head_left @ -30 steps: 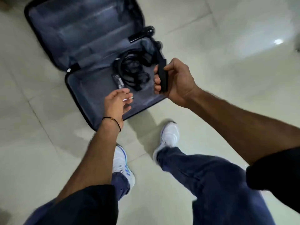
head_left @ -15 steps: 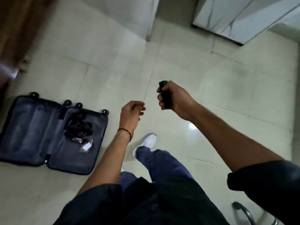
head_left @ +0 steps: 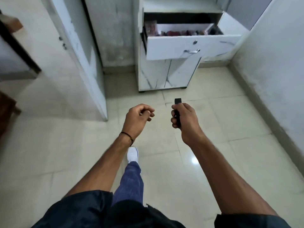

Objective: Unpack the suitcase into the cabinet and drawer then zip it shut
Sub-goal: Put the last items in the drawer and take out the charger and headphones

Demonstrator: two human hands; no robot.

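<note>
My right hand (head_left: 184,122) grips a small black rectangular device (head_left: 177,107), its top end sticking up above my fingers. My left hand (head_left: 139,116) hangs beside it with fingers loosely curled and holds nothing; a thin black band circles that wrist. Ahead stands a white marbled cabinet (head_left: 166,74) with two closed lower doors. Its drawer (head_left: 190,46) is pulled out and holds several dark and reddish items. The suitcase is out of view.
A tall white door panel (head_left: 82,51) stands at the left, edge toward me. A white wall (head_left: 271,71) runs along the right. Dark wooden furniture (head_left: 9,38) sits at the far left. Beige floor tiles (head_left: 213,162) lie between me and the cabinet; my white shoe (head_left: 133,153) steps forward.
I have turned away from the open suitcase and walked toward the cabinet. The suitcase left the view and the open drawer came in. My right hand kept the black device throughout.
</note>
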